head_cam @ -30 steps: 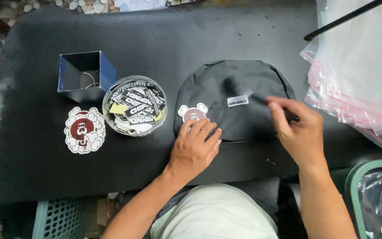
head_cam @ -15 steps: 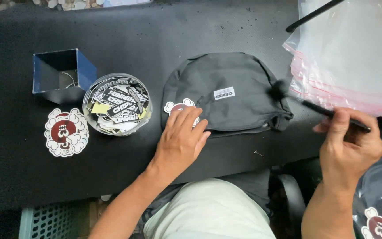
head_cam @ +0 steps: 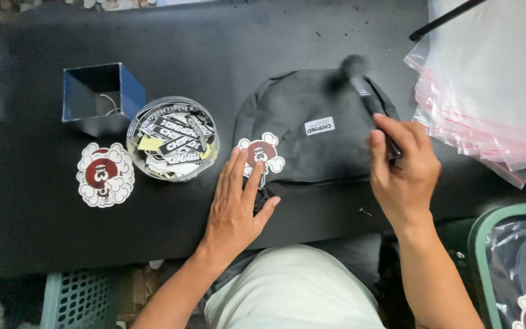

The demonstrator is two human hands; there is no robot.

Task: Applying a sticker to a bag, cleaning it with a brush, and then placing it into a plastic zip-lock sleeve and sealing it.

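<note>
The left hand (head_cam: 234, 210) lay flat and open, fingers spread, pressing the lower left edge of a dark grey, soft fabric backpack (head_cam: 312, 137) that rested at the middle of the bench (head_cam: 44, 231). Its fingertips reached a round white-and-maroon cartoon patch (head_cam: 262, 153) on the bag's front. The right hand (head_cam: 404, 170) was closed around the handle of a slim black brush (head_cam: 366, 100), whose blurred dark head hovered over the bag's upper right; whether the bristles touched the cloth could not be told.

The backpack looked light, limp and empty, likely to slide or bunch on the black bench cover unless pinned; the firmer seam along its lower edge or its top would seem the surest places to take hold.

Just left of the bag stood a round clear plastic tub (head_cam: 173, 139) of black-and-white labels, beyond it a blue open square box (head_cam: 100, 97) and a second round patch (head_cam: 105, 175). A stack of clear bags with pink strips (head_cam: 488, 103) lay at the right, and a green-rimmed bin (head_cam: 506, 262) below.
</note>
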